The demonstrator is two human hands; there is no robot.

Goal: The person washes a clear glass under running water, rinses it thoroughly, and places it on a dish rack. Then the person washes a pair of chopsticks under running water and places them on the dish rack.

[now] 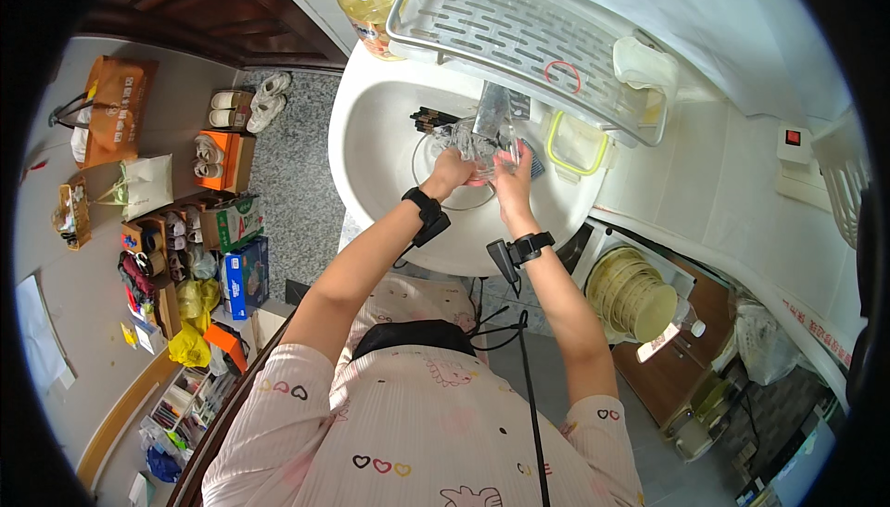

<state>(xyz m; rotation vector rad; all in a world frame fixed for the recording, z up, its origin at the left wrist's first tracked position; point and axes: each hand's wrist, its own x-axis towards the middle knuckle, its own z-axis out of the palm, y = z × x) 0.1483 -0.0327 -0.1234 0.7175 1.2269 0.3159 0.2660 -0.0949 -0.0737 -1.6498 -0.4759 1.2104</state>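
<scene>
Over the white washbasin [368, 173], my left hand [452, 170] and my right hand [513, 172] grip a transparent bowl [480, 152] from both sides. The metal faucet [491, 109] reaches out above it, and the faucet partly hides it. A larger round transparent vessel [415, 172] lies beneath my hands; mostly its rim shows. Dark chopsticks [432, 118] rest in the basin beyond my left hand. To the right of my right hand, a transparent food-box lid with a yellow-green seal [577, 144] sits on the basin's edge. Part of a blue patterned item [535, 158] shows behind my right fingers.
A slotted dish rack [480, 13] stands behind the basin, holding a red ring [562, 77] and a white item [643, 62]. Beside it is a soap pump bottle [372, 10]. Stacked pale basins [629, 295] stand low at right. A black cable [532, 396] hangs before my body.
</scene>
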